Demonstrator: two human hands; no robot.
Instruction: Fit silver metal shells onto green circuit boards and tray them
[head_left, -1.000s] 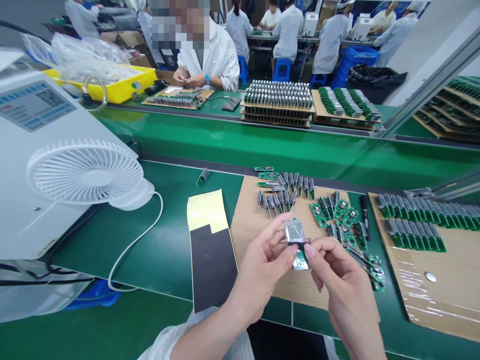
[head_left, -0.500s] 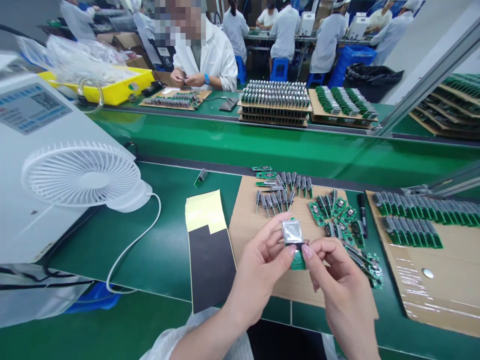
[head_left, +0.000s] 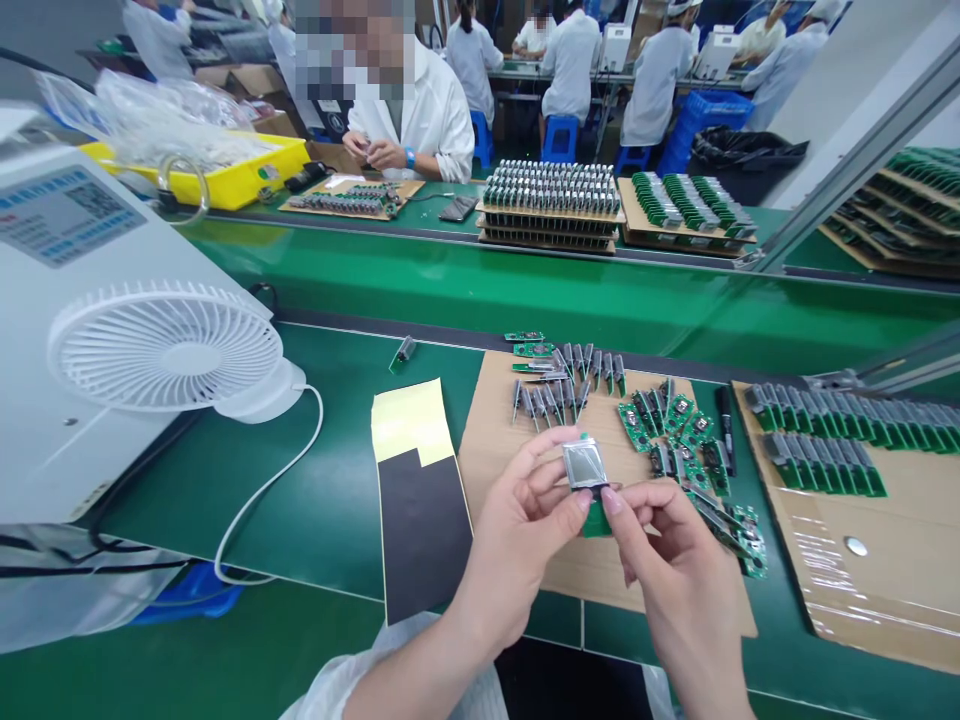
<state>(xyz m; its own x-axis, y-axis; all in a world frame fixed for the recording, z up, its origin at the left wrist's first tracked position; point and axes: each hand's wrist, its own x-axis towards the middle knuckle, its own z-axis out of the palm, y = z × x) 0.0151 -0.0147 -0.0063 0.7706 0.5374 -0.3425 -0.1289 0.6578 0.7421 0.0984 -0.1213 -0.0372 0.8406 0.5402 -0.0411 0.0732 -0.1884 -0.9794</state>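
Observation:
Between my two hands is a small green circuit board with a square display screen (head_left: 584, 464) facing me. My left hand (head_left: 529, 505) grips its left edge, with the thumb on the front below the screen. From the other side, my right hand (head_left: 671, 540) pinches the lower right, its thumb by a dark strip under the screen. Below the hands lies a cardboard sheet (head_left: 480, 440). Several boards with screens (head_left: 551, 400) stand in rows behind the held one. More loose green boards (head_left: 679, 425) lie in a heap to the right.
On the left are a white fan (head_left: 169, 350) and its cable. A black and yellow adhesive sheet (head_left: 424, 530) lies beside the cardboard. At the right, another cardboard (head_left: 885, 580) bears rows of boards and a coin-like disc (head_left: 855, 546). A black marker (head_left: 725, 430) lies between. A co-worker (head_left: 427, 110) sits opposite.
The held board has tilted slightly, so its screen now looks greyer and less glaring. Both hands keep their grip in nearly the same place.

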